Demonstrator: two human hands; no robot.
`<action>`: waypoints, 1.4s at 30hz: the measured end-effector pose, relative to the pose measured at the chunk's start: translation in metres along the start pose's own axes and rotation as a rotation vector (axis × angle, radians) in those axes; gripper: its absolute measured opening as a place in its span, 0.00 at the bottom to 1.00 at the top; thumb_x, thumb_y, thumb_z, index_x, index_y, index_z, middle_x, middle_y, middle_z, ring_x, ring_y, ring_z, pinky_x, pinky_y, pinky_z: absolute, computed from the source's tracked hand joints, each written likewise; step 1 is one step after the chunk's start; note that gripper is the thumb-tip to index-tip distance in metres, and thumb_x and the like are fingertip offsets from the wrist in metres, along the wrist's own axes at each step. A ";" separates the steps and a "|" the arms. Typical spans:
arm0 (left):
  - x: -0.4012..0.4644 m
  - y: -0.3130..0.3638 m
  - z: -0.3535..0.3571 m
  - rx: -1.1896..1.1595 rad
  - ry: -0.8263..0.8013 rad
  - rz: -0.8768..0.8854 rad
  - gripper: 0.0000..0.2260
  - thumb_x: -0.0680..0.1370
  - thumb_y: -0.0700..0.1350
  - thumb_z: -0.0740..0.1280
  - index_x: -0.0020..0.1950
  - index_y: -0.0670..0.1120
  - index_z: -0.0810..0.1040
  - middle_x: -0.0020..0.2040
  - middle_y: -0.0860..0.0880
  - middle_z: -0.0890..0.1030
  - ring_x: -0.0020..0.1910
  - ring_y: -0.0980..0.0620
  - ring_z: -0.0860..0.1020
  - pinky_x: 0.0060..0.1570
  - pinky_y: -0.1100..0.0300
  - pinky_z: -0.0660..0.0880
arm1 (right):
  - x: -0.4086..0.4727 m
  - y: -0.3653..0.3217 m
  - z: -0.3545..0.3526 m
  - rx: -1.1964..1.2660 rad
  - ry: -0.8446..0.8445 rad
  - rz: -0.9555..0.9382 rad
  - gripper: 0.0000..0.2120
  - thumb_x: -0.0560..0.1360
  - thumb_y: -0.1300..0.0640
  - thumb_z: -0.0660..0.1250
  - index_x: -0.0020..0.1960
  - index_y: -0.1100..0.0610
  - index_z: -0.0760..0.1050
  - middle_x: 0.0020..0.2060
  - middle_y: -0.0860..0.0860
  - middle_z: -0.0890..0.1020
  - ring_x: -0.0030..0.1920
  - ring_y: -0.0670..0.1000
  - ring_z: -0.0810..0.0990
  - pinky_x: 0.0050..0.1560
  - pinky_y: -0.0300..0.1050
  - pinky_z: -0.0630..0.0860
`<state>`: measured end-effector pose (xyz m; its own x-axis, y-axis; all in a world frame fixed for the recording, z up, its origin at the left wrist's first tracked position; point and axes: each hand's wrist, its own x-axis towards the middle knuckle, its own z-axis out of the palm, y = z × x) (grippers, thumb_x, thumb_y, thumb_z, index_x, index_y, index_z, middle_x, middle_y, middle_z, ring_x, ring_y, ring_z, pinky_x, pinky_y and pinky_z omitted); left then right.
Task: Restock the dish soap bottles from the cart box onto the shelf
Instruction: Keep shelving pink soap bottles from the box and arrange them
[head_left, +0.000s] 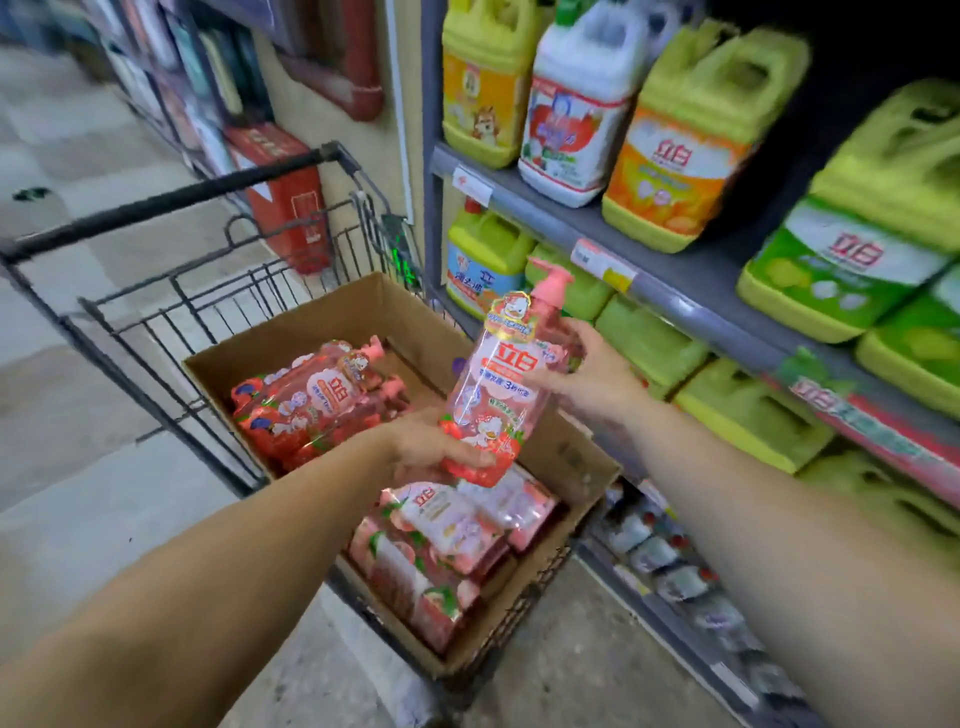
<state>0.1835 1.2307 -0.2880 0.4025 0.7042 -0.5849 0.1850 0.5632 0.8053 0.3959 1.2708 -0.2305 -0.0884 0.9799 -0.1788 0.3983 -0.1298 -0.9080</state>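
A pink pump bottle of dish soap (498, 379) is held upright above the cardboard box (582, 462). My left hand (431, 447) grips its base from below. My right hand (592, 374) wraps around its upper body from the right, just under the pump. Several more pink bottles (306, 405) lie flat in the box, which sits in a black wire cart (171, 202). The grey shelf (670, 296) stands to the right.
Big yellow-green and white detergent jugs (685, 145) fill the upper shelf and the one under it. Small bottles (660, 551) line the lowest shelf near the floor. A red box (285, 192) stands beyond the cart. The grey aisle floor stretches to the left.
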 end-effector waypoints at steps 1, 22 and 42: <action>0.001 0.005 0.017 -0.007 -0.009 0.052 0.26 0.64 0.40 0.81 0.60 0.44 0.78 0.54 0.44 0.84 0.52 0.47 0.83 0.54 0.51 0.79 | -0.016 -0.004 -0.017 0.007 0.028 -0.025 0.43 0.64 0.55 0.81 0.73 0.52 0.64 0.62 0.47 0.78 0.57 0.50 0.80 0.59 0.56 0.78; -0.153 0.051 0.701 0.020 -0.826 0.475 0.17 0.71 0.29 0.72 0.56 0.43 0.77 0.49 0.43 0.85 0.42 0.47 0.84 0.43 0.51 0.83 | -0.635 0.041 -0.415 -0.039 1.162 -0.138 0.28 0.69 0.59 0.78 0.65 0.55 0.71 0.55 0.49 0.82 0.51 0.46 0.81 0.50 0.44 0.80; -0.190 0.208 1.113 0.426 -0.942 1.079 0.29 0.59 0.56 0.82 0.56 0.49 0.80 0.50 0.53 0.85 0.44 0.56 0.83 0.41 0.62 0.80 | -0.834 0.064 -0.735 -0.188 1.548 -0.211 0.21 0.70 0.50 0.76 0.59 0.51 0.72 0.51 0.48 0.85 0.49 0.49 0.85 0.45 0.55 0.83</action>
<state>1.1433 0.7330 0.0981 0.8974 0.0644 0.4365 -0.3968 -0.3149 0.8622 1.1666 0.5569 0.1388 0.7820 0.1910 0.5933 0.6140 -0.0718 -0.7861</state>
